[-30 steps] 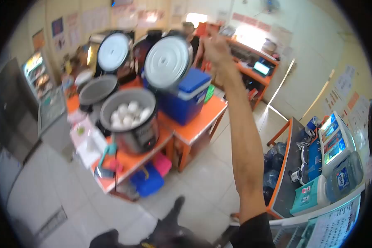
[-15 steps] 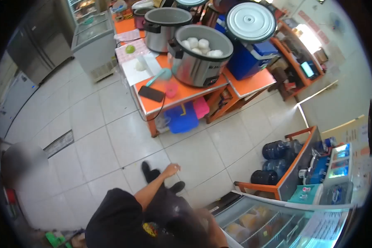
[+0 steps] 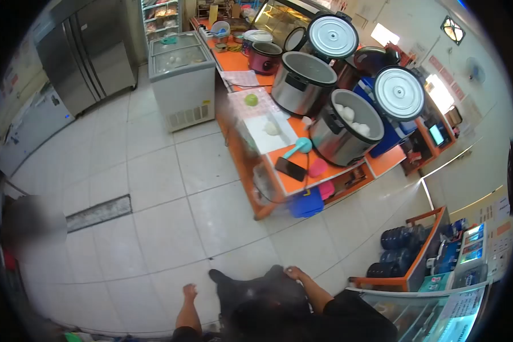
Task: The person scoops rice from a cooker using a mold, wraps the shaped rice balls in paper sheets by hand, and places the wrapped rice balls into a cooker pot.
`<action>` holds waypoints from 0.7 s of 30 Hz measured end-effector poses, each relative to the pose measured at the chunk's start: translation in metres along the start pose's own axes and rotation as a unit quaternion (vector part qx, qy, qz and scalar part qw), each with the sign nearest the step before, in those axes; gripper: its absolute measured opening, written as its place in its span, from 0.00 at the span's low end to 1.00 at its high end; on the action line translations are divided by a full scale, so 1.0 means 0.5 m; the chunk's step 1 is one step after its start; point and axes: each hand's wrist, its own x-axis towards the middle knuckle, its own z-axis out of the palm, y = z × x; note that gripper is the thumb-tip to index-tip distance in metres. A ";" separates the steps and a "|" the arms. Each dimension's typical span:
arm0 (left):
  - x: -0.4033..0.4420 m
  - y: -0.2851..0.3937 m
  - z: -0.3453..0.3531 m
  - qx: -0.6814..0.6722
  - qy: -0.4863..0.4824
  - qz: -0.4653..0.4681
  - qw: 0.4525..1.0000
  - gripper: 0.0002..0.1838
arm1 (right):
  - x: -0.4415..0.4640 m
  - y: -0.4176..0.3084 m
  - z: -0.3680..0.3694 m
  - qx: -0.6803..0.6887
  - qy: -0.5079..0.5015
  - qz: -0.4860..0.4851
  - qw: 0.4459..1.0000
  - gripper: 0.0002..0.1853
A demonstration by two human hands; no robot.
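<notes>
My left hand (image 3: 190, 292) hangs over the tiled floor beside my dark-clothed legs (image 3: 248, 296). Its fingers are loosely bent and nothing shows in them. My right hand (image 3: 293, 273) lies on the knee area of my right leg, fingers apart and holding nothing visible. Neither hand touches the orange table (image 3: 293, 183) ahead. On that table are a large steel cooker (image 3: 339, 134) holding white round items (image 3: 352, 121), a black phone (image 3: 290, 169), a teal ladle-like utensil (image 3: 303, 146), a pink cup (image 3: 317, 167) and a white ball-shaped item (image 3: 272, 128) on a white sheet.
A second steel cooker (image 3: 302, 85) and a green round fruit (image 3: 251, 100) are farther back on the table. A chest freezer (image 3: 188, 97) stands to its left. Water bottles (image 3: 396, 251) in an orange-framed rack and a glass-topped case (image 3: 433, 310) are at right. Someone's blurred head (image 3: 34, 236) shows at left.
My view has turned left and lifted. My left hand has moved left and down, away from in front of my legs. My right hand has come from beside the glass case onto my leg.
</notes>
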 end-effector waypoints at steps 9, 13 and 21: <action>0.001 0.138 -0.292 -0.021 0.113 -0.348 0.931 0.14 | 0.183 -0.426 -0.158 0.168 0.084 -0.293 0.937 0.20; 0.313 0.248 -0.138 0.280 -0.045 0.137 0.949 0.15 | 0.313 -0.517 -0.275 0.290 0.266 -0.298 0.870 0.11; 0.824 1.105 -0.008 0.081 -0.076 0.171 0.979 0.18 | 0.544 -0.812 -0.609 0.280 0.469 -0.186 0.816 0.07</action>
